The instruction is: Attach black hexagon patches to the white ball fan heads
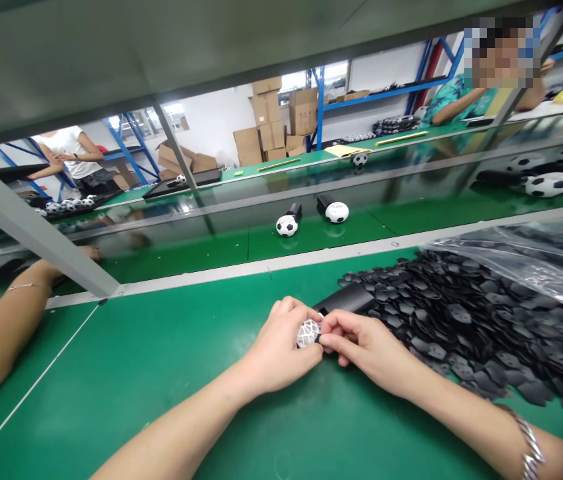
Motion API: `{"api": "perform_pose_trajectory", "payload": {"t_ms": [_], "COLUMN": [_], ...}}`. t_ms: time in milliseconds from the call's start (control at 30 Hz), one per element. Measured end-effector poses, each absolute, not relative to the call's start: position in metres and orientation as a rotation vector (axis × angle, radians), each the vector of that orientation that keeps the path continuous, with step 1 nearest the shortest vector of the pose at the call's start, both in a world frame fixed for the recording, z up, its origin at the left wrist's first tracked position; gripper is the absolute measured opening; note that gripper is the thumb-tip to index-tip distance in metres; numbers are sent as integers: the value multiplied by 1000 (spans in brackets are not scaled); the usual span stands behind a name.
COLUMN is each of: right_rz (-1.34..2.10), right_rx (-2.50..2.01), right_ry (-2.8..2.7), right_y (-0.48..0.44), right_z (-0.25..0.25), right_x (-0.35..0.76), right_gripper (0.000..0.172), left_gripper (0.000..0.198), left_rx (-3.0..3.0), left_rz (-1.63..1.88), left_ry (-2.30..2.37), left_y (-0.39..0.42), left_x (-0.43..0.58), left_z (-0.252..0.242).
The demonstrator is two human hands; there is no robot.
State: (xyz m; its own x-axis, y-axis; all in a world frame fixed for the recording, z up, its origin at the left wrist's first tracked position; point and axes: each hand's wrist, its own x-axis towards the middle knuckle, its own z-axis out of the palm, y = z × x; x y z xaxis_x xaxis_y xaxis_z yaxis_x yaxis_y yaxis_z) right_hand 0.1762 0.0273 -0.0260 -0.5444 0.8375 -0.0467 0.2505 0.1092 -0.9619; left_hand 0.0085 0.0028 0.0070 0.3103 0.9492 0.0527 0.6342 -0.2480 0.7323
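Note:
My left hand (286, 350) is closed around a small ball (308, 333) with a white lattice pattern over grey. A black handle (348, 301) lies just behind the ball and my fingers; their join is hidden. From the right, my right hand (361, 343) meets the ball's side, its thumb and forefinger pinched together. Something dark shows at those fingertips, too small to make out. Right beside this hand spreads a heap of flat black pieces (441, 313), several with pointed edges.
Clear plastic bag (526, 260) covers part of the heap. Beyond a metal rail (226, 272), soccer-ball heads (287, 226) with black handles lie on a green belt (211, 250). A slanted post (36, 220) and co-worker's arm (6, 327) are at left; a shelf (136, 60) hangs overhead.

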Motion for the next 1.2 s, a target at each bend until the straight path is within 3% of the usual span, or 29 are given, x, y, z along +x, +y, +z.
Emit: {"api": "perform_pose_trajectory", "payload": {"t_ms": [400,600,1200], "right_rz": [1072,869,917], "right_rx": [-831,-768,-868], "right_ry": [-2144,-2282,-2140], "right_y": [26,29,32], "right_z": [-10,-9,-18], "right_x": [188,188,181], "right_gripper": [6,14,11], "left_gripper": [43,43,33], "left_rx": [1878,1891,1986], "left_rz": [600,597,685], "left_ry": [1335,1306,1353], "left_y": [11,11,3], "left_x": [-1,-4,6], "left_z": [11,9,6]}}
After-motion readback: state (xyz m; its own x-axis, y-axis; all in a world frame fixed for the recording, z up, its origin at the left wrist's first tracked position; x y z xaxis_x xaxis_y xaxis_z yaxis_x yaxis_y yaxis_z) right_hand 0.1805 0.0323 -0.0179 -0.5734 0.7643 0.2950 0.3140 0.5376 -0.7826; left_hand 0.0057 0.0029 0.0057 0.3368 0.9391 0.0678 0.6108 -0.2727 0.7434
